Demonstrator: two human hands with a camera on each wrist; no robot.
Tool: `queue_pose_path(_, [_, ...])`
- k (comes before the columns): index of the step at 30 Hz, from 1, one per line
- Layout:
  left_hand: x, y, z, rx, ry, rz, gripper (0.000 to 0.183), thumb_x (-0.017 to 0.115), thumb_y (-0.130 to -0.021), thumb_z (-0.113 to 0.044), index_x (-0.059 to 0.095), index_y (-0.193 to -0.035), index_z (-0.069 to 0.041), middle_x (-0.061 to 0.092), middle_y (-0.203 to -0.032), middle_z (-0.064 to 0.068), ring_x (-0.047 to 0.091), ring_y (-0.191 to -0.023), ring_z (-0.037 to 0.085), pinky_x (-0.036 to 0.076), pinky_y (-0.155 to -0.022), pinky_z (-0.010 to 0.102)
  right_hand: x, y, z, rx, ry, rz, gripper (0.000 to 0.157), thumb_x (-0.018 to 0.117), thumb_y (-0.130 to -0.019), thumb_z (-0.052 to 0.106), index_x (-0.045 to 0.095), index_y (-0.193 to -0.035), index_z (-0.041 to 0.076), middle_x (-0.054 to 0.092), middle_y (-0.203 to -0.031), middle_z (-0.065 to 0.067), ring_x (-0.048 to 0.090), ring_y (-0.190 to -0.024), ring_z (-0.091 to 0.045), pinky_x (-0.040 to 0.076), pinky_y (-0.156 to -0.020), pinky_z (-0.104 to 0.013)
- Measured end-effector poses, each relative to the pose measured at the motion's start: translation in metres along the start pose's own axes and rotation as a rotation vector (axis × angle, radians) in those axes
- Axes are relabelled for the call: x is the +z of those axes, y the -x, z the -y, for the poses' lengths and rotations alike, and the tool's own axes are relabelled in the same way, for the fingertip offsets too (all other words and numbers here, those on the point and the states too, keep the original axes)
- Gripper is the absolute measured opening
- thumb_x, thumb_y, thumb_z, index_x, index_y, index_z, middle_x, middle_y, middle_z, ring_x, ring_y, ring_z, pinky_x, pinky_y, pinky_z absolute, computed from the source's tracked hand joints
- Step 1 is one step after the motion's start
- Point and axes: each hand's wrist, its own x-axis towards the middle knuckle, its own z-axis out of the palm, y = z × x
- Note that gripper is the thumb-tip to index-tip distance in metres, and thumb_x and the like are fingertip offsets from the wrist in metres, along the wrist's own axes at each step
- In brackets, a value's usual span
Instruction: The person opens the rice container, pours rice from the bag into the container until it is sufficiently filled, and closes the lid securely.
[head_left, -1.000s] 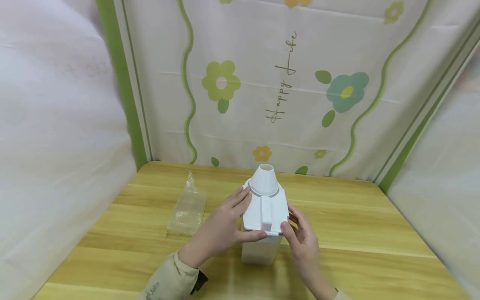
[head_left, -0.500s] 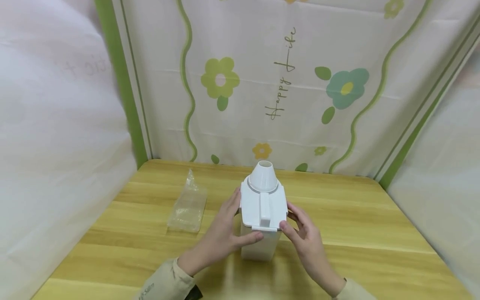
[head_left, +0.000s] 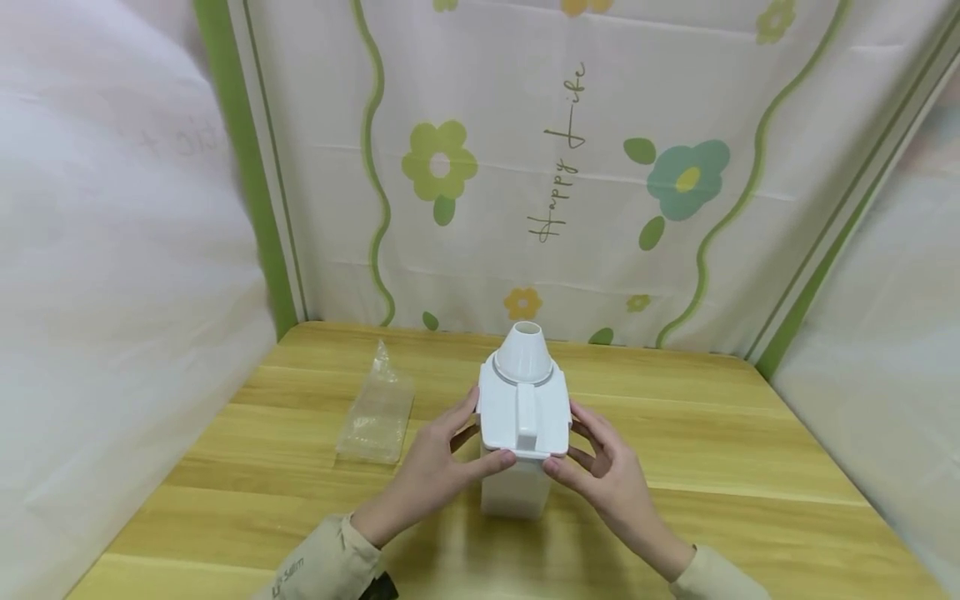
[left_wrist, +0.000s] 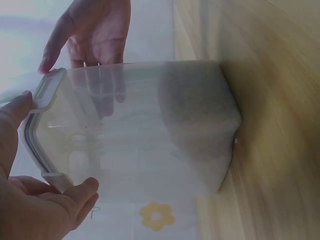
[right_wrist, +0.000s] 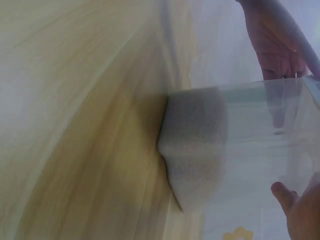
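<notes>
A tall clear container point(head_left: 514, 493) with a white lid point(head_left: 498, 417) stands upright on the table. A cone-shaped white spout point(head_left: 524, 354) rises from the lid's far end. Pale grainy contents point(left_wrist: 197, 107) fill the lower part of the container. My left hand point(head_left: 435, 467) grips the lid's left side, its thumb at the front edge. My right hand point(head_left: 611, 479) holds the right side, its thumb at the front corner. In the left wrist view, the left thumb touches a white clip point(left_wrist: 48, 90) on the lid. The right wrist view cuts off most of the lid.
A crumpled clear plastic bag point(head_left: 377, 412) lies on the wooden table point(head_left: 735, 467) to the left of the container. A printed cloth point(head_left: 487, 225) hangs along the back edge, and pale cloth walls stand on both sides.
My left hand has come off the lid's top and now grips its side, thumb at the front edge. My right thumb has shifted left along the front edge. The container stays in place.
</notes>
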Motion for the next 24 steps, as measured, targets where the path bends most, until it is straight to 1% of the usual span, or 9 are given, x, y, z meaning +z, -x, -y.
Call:
queue_pose_path(2, [0.0002, 0.0002, -0.0026, -0.007, 0.008, -0.007, 0.091, 0.08, -0.085, -0.026, 0.025, -0.154, -0.007, 0.036, -0.153, 0.003, 0.039, -0.135, 0.018, 0.04, -0.105, 0.031, -0.0015, -0.0003, -0.0006, 0.013, 0.014, 0.004, 0.071, 0.074, -0.083, -0.008, 0.043, -0.146, -0.001, 0.044, -0.14, -0.017, 0.048, -0.124, -0.029, 0.051, -0.096, -0.034])
queue_pose_path(6, [0.0004, 0.0004, -0.0026, -0.015, 0.005, -0.013, 0.091, 0.081, -0.084, -0.025, 0.026, -0.154, -0.007, 0.036, -0.153, 0.003, 0.04, -0.135, 0.016, 0.04, -0.105, 0.031, -0.0024, -0.0018, -0.001, 0.028, 0.013, 0.0, 0.07, 0.076, -0.081, -0.007, 0.045, -0.144, -0.001, 0.046, -0.138, -0.017, 0.049, -0.123, -0.029, 0.051, -0.095, -0.035])
queue_pose_path(8, [0.0006, 0.0004, -0.0021, -0.015, -0.001, -0.015, 0.091, 0.081, -0.084, -0.025, 0.027, -0.154, -0.007, 0.036, -0.153, 0.003, 0.04, -0.135, 0.015, 0.041, -0.104, 0.031, -0.0019, -0.0027, -0.0011, 0.027, 0.002, -0.005, 0.07, 0.077, -0.08, -0.008, 0.046, -0.143, -0.002, 0.047, -0.136, -0.018, 0.05, -0.122, -0.029, 0.051, -0.095, -0.036])
queue_pose_path(9, [0.0008, 0.0003, 0.0013, -0.008, -0.005, -0.014, 0.091, 0.081, -0.083, -0.028, 0.027, -0.154, -0.009, 0.037, -0.152, 0.001, 0.04, -0.134, 0.014, 0.041, -0.104, 0.03, -0.0015, -0.003, -0.001, 0.027, -0.001, -0.01, 0.07, 0.077, -0.079, -0.008, 0.046, -0.142, -0.002, 0.048, -0.135, -0.018, 0.05, -0.121, -0.029, 0.051, -0.095, -0.037])
queue_pose_path(15, [0.0022, 0.0002, 0.0014, 0.012, -0.027, -0.012, 0.092, 0.08, -0.084, -0.032, 0.027, -0.154, -0.008, 0.038, -0.152, 0.002, 0.041, -0.134, 0.014, 0.042, -0.103, 0.03, -0.0002, -0.0035, -0.001, 0.03, -0.015, -0.028, 0.066, 0.078, -0.079, -0.009, 0.05, -0.138, -0.003, 0.051, -0.131, -0.019, 0.053, -0.118, -0.029, 0.053, -0.092, -0.039])
queue_pose_path(20, [0.0021, 0.0, -0.0009, 0.003, -0.044, -0.006, 0.093, 0.08, -0.084, -0.035, 0.027, -0.154, -0.005, 0.036, -0.152, 0.004, 0.04, -0.134, 0.014, 0.043, -0.102, 0.029, 0.0014, -0.0037, -0.0001, 0.018, -0.023, -0.014, 0.065, 0.076, -0.082, -0.007, 0.049, -0.14, -0.002, 0.051, -0.131, -0.02, 0.051, -0.118, -0.03, 0.052, -0.094, -0.039])
queue_pose_path(24, [0.0002, -0.0008, -0.0032, -0.008, -0.049, -0.003, 0.093, 0.08, -0.083, -0.037, 0.028, -0.152, -0.003, 0.036, -0.152, 0.006, 0.041, -0.133, 0.013, 0.044, -0.1, 0.028, 0.0038, -0.0036, 0.0006, 0.002, -0.012, -0.02, 0.065, 0.075, -0.083, -0.007, 0.048, -0.142, -0.001, 0.051, -0.13, -0.019, 0.05, -0.119, -0.031, 0.051, -0.095, -0.039])
